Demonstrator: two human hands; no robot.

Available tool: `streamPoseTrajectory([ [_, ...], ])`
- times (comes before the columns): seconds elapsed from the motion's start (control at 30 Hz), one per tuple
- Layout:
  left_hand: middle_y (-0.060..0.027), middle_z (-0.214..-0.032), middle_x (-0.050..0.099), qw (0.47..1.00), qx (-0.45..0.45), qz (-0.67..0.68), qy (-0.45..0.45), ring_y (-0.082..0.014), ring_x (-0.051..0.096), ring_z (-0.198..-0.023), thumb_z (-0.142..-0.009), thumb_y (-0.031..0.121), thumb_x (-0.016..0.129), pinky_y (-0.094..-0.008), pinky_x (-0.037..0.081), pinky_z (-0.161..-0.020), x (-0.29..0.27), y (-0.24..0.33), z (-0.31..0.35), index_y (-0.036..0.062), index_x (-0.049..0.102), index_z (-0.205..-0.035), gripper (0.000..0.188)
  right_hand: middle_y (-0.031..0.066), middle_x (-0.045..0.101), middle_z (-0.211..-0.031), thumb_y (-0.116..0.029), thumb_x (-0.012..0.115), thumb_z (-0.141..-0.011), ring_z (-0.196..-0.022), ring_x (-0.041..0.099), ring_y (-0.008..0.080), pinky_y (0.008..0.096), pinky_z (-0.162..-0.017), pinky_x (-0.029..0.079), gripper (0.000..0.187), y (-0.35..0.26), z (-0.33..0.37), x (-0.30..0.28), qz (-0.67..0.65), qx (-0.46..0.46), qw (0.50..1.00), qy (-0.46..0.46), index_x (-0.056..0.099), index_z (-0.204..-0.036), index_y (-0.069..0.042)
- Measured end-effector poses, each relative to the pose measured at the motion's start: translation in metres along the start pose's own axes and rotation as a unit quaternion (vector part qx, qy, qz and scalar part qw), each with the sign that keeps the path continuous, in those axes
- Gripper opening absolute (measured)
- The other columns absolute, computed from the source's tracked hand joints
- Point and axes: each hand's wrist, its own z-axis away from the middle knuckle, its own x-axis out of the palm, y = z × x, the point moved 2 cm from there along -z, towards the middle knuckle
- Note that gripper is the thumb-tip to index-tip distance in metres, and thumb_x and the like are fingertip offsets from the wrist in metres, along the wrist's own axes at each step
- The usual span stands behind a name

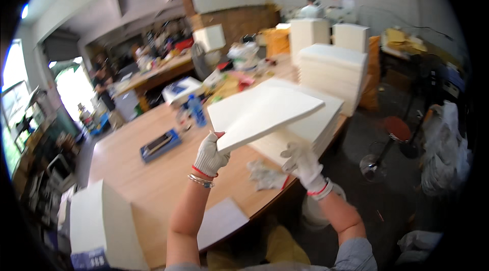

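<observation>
My left hand (211, 154), in a white knitted glove with red trim, grips the near left corner of a thick white slab (262, 110), perhaps paper or foam board. The slab is tilted above a low stack of white sheets or boards (328, 121) on the table. Below the slab's right part, my gloved right hand (304, 165) is off it, fingers apart and somewhat bent, close to the stack's near edge. A loose white glove (266, 175) lies on the table between my hands. A flat white sheet (221, 222) is by the table's near edge.
The wooden table (117, 156) carries a blue tray (160, 145), a blue bottle (196, 109) and tall white stacks (333, 70) at the far right. Another white stack (109, 220) stands near left. Right of the table are a stool (397, 128) and a white bucket (323, 207).
</observation>
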Motion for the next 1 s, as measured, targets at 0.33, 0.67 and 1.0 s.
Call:
streamPoseTrajectory([
  [0.33, -0.0194, -0.133, 0.051, 0.965, 0.147, -0.187, 0.106, -0.0296, 0.058, -0.116, -0.087, 0.003, 0.048, -0.0421, 0.053, -0.094, -0.249, 0.018, 0.191, 0.0008, 0.042, -0.136, 0.049, 0.007, 0.07, -0.087, -0.026, 0.069, -0.087, -0.079, 0.064, 0.0108, 0.0241, -0.073, 0.049, 0.035, 0.128, -0.055, 0.154, -0.149, 0.306, 0.9, -0.273, 0.067, -0.108, 0.002],
  [0.67, -0.0096, -0.1, 0.066, 0.876, 0.11, -0.356, 0.307, -0.0192, 0.068, -0.086, -0.088, 0.015, 0.067, -0.0338, 0.058, -0.068, -0.312, 0.029, 0.207, -0.0014, 0.057, -0.112, 0.03, 0.0054, 0.071, -0.093, -0.023, 0.069, -0.088, -0.083, 0.063, 0.0105, 0.0264, -0.073, 0.05, 0.033, 0.207, -0.042, 0.221, 0.008, 0.242, 0.939, -0.244, 0.068, -0.109, 0.003],
  [1.0, -0.0242, -0.124, 0.057, 0.563, 0.15, -0.705, 0.405, -0.0367, 0.053, -0.119, -0.082, 0.021, 0.071, -0.0433, 0.044, -0.097, -0.277, -0.039, 0.27, 0.0009, 0.057, -0.124, 0.048, 0.0033, 0.071, -0.089, -0.027, 0.069, -0.089, -0.075, 0.062, 0.0089, 0.0253, -0.066, 0.05, 0.035, 0.184, -0.041, 0.216, 0.038, 0.255, 0.927, -0.271, 0.068, -0.11, 0.001],
])
